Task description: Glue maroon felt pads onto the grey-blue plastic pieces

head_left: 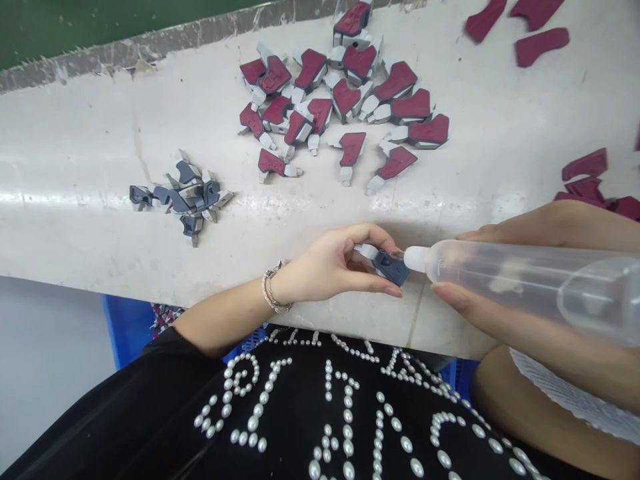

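Observation:
My left hand point(333, 263) pinches a small dark blue-grey and white plastic part point(391, 265) between thumb and fingers, low over the white table. From the right, my right hand point(505, 300) is wrapped round a clear squeeze bottle point(525, 283) lying nearly level. The bottle's white cap end point(416, 258) points left, and its tip meets the upper side of the part. Whether any liquid comes out cannot be seen. Left of my left hand lies a small pile of similar blue-grey and white parts point(187, 197) without red covers.
Many white-and-grey parts with dark red covers point(347, 97) are spread across the table's point(75, 147) upper middle. Loose dark red pieces point(543, 47) lie at the top right, others point(585, 163) at the right edge. Below the table edge is a blue crate point(123, 327).

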Tool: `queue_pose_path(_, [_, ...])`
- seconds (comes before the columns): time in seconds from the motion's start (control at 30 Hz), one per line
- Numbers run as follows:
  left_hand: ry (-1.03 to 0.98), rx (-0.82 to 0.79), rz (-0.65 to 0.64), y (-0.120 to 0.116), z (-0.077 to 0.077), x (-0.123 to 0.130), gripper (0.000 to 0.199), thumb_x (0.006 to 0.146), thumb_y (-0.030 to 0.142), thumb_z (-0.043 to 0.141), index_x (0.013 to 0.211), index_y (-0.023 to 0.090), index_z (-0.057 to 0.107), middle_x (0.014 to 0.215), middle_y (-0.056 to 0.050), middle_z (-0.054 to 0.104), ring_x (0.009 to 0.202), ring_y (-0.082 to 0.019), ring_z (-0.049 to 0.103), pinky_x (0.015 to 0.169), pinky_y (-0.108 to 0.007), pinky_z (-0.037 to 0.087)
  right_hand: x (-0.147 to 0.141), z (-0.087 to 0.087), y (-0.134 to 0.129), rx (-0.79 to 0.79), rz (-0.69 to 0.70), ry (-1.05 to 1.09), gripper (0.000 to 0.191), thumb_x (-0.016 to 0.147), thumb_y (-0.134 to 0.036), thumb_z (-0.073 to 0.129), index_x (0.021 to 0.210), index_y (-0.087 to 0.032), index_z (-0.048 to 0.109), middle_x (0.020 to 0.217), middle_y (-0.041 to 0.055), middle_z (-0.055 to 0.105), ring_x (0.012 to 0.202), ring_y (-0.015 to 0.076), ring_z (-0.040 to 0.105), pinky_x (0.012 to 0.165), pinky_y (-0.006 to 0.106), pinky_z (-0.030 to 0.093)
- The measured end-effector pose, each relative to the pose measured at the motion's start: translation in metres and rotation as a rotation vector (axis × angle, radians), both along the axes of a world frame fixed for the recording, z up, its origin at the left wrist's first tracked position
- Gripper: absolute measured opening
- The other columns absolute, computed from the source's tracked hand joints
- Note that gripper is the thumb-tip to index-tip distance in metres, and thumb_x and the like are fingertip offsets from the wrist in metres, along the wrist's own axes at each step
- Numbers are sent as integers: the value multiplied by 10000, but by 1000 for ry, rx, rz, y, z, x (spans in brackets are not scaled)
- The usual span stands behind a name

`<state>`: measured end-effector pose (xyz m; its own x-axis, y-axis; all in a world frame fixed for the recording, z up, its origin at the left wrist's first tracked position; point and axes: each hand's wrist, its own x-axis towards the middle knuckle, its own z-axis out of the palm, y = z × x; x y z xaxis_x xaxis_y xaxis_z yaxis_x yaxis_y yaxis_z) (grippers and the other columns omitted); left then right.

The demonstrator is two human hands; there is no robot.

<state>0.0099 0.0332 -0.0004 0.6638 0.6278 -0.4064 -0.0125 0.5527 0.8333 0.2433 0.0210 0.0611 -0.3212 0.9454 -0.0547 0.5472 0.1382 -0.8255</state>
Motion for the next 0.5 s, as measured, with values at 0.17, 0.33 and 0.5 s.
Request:
queue_pose_path(0.17, [21,15,-2,0,-2,0,439,715,313,885,1041,158,635,1135,-46,668,806,-104,689,752,-261,608,-1,-2,0,36,63,5,219,865,-482,754,907,-317,616,775,-37,653,558,145,614,367,291,452])
queue_pose_path(0.33, [0,45,21,1,-1,1,407,705,292,889,997,147,646,1070,-34,656,878,-122,676,770,-263,617,3,-2,-2,58,100,4,209,883,-476,736,892,-312,607,790,-23,659,554,154,628,335,296,441])
queue_pose_path(0.5, [19,75,36,2,1,2,372,703,273,880,971,144,658,1045,-39,650,1030,-172,660,782,-270,616,12,-2,-4,21,109,-9,242,885,-543,704,960,-323,639,823,-2,687,615,190,682,292,308,417])
